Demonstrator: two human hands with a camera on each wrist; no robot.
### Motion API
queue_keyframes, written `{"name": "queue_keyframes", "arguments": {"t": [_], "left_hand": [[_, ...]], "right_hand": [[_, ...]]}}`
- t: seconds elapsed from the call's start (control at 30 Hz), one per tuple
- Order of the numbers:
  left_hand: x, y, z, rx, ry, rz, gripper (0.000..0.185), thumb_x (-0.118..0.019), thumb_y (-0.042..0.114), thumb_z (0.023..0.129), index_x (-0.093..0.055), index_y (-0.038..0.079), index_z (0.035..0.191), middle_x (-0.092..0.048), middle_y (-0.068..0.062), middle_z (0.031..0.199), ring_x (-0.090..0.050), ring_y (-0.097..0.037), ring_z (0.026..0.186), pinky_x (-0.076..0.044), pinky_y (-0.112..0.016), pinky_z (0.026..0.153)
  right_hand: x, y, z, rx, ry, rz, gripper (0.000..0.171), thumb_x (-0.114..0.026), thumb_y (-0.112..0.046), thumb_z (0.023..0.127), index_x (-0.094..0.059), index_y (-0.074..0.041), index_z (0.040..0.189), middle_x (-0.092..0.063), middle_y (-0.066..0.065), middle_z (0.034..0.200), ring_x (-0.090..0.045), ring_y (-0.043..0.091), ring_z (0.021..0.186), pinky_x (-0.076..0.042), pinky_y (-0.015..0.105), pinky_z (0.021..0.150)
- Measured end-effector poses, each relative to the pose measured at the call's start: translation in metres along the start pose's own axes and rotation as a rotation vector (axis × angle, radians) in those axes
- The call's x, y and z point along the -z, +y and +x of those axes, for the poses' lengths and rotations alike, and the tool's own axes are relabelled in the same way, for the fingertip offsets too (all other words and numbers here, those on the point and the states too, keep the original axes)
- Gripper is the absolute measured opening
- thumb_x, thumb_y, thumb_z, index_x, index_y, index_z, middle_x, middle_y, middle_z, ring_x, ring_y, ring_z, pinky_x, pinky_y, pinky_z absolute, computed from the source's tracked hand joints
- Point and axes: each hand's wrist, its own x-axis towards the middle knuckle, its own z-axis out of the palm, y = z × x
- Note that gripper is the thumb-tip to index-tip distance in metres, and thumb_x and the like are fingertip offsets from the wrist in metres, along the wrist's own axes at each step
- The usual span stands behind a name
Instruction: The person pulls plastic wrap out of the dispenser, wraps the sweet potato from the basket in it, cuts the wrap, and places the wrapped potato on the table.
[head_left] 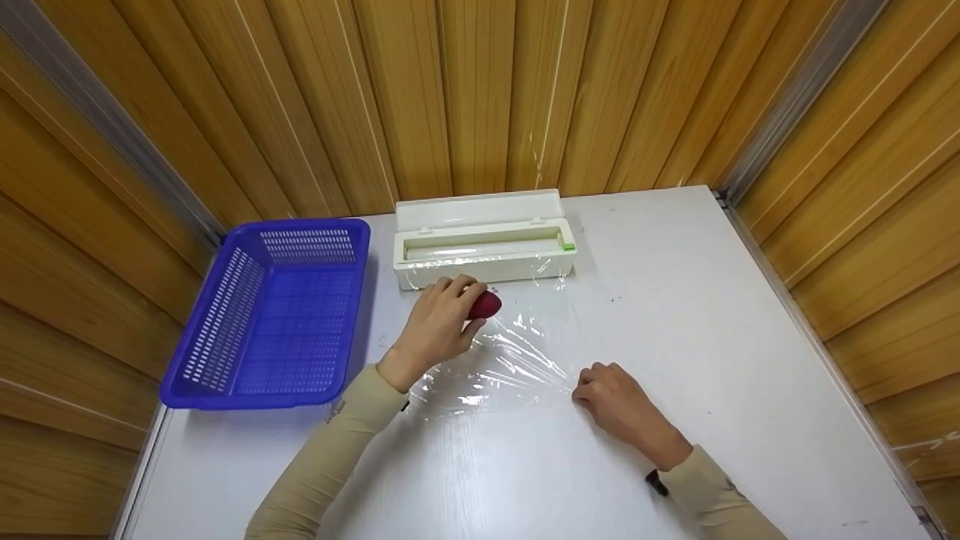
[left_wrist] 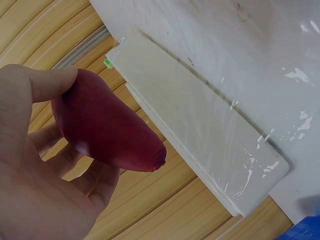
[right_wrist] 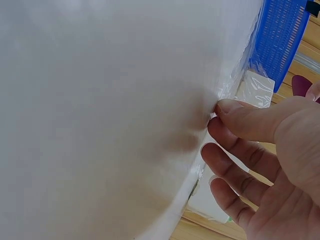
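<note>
My left hand [head_left: 435, 324] holds a smooth, dark red sweet potato [head_left: 488, 304] over the stretched cling film [head_left: 517, 358]. In the left wrist view the sweet potato [left_wrist: 107, 125] sits between thumb and fingers, its tapered, nubbed end pointing away from the palm. My right hand [head_left: 616, 405] pinches the film's near right corner between thumb and index finger, and creases fan from there towards the sweet potato. The other fingers of the right hand [right_wrist: 250, 155] are loosely bent. The film runs out over the front of a white dispenser box [head_left: 487, 271], whose lid stands up.
A blue perforated basket [head_left: 360, 300] stands to the left of the box on the white table [head_left: 652, 300]. A small green piece [head_left: 568, 247] sits at the box's right end. Wood-patterned walls [head_left: 480, 97] enclose the back and both sides.
</note>
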Motion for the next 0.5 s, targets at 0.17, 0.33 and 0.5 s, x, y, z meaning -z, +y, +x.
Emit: {"name": "queue_keyframes", "arguments": {"t": [0.17,0.33,0.5], "left_hand": [[-0.002,0.0017,-0.0003,-0.001,-0.008,-0.005,0.049,-0.083,0.027,0.092,-0.065,0.011,0.136,-0.069,-0.008,0.13,-0.067,-0.033,0.108,-0.058,-0.048,0.091],[-0.0048,0.0027,-0.0008,-0.001,-0.006,-0.01,0.048,-0.083,0.026,0.092,-0.065,0.011,0.135,-0.069,-0.007,0.129,-0.067,-0.033,0.108,-0.057,-0.048,0.092],[-0.0085,0.0031,-0.0016,-0.007,-0.005,-0.005,0.049,-0.083,0.025,0.092,-0.065,0.012,0.135,-0.069,-0.006,0.13,-0.067,-0.032,0.107,-0.056,-0.047,0.095]], "right_hand": [[-0.0001,-0.0005,0.0007,-0.003,-0.011,-0.002,0.015,-0.087,0.002,0.081,-0.08,-0.01,0.076,-0.067,0.0,0.078,-0.053,0.016,0.067,-0.04,0.026,0.064],[-0.0005,-0.0006,0.0008,-0.003,-0.016,-0.004,0.015,-0.087,0.002,0.082,-0.081,-0.011,0.076,-0.067,0.0,0.078,-0.053,0.015,0.067,-0.039,0.026,0.064],[-0.0012,0.0004,0.0003,0.014,0.0,-0.021,0.017,-0.088,0.002,0.081,-0.081,-0.013,0.075,-0.067,-0.001,0.078,-0.054,0.017,0.067,-0.041,0.027,0.064]]}}
